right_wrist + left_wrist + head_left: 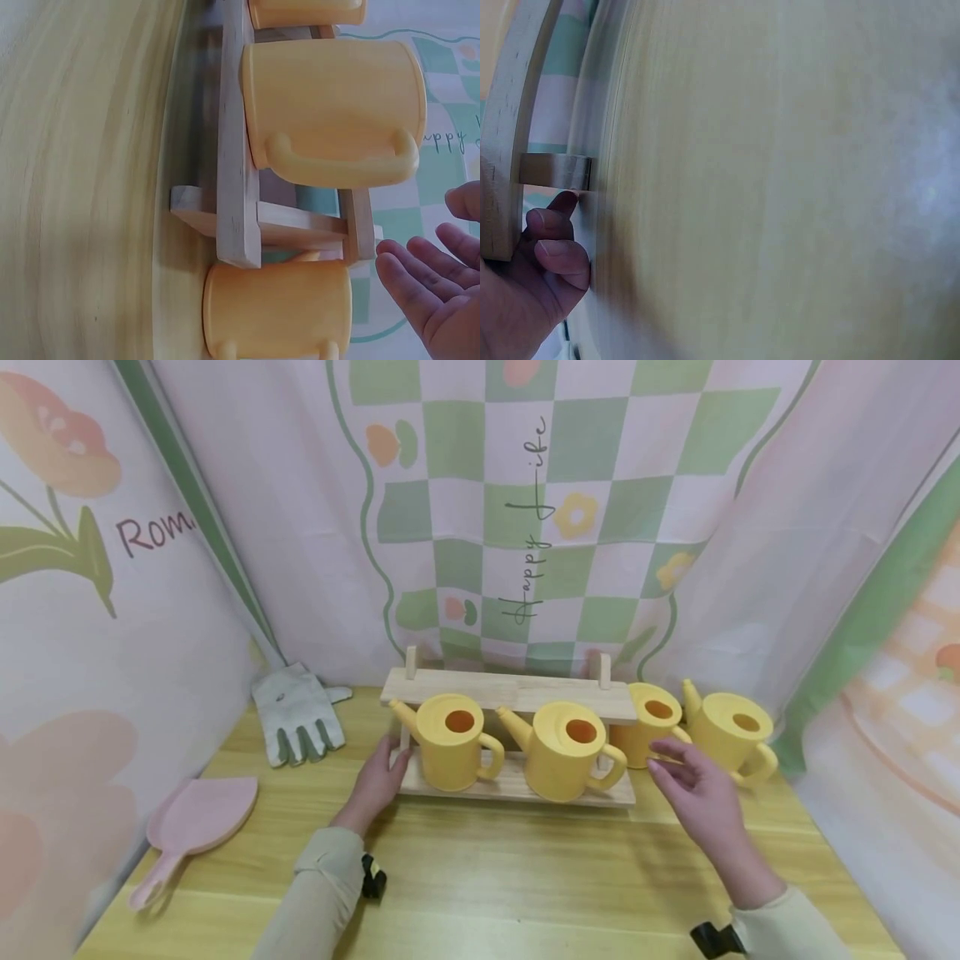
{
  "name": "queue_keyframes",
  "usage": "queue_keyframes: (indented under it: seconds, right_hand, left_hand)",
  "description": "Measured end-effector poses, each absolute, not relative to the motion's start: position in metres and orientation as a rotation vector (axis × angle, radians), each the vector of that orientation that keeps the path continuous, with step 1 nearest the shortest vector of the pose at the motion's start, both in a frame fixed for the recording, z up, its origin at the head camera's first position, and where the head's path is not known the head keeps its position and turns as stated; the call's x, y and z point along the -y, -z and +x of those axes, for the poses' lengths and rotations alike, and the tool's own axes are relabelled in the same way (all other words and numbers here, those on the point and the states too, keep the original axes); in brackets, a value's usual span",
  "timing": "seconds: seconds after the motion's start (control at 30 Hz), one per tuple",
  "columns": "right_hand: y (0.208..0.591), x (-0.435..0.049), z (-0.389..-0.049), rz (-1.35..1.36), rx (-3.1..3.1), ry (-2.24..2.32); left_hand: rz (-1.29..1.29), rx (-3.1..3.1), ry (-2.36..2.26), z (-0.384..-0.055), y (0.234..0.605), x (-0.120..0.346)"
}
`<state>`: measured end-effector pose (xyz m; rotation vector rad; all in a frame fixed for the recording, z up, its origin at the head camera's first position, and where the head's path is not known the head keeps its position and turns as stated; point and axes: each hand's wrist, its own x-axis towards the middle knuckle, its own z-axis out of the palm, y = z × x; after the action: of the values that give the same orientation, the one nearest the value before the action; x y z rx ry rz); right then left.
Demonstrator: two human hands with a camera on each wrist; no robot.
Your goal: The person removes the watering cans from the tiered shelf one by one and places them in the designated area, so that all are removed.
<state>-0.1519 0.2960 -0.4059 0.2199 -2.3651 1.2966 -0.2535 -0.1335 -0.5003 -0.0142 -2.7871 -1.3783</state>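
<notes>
A two-tier wooden shelf (pixel 510 689) stands on the table. My left hand (pixel 375 781) grips the left end of its lower board, and in the left wrist view the fingers (pixel 562 259) curl beneath the wood. Two yellow watering cans, a left one (pixel 447 760) and a right one (pixel 555 768), stand upright on the lower board, spouts pointing left. My right hand (pixel 705 797) hovers with relaxed, parted fingers, holding nothing. Just beyond it are two more yellow watering cans on the table: one (pixel 636 739) partly behind the shelf's right end, the other (pixel 723 739) farther right.
A white and green work glove (pixel 297 714) lies at the table's back left. A pink dustpan (pixel 198 818) rests along the left edge, its handle toward the front. Printed curtains (pixel 450 510) enclose the table at the back and both sides.
</notes>
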Motion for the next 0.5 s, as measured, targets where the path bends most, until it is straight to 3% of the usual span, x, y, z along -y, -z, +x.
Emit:
queue_keyframes:
  seconds: [0.5]
  right_hand:
    - [0.415, -0.283, -0.154, 0.246, 2.417, -1.337]
  left_hand:
    - [0.011, 2.806, 1.393, -0.254, 0.499, 0.133]
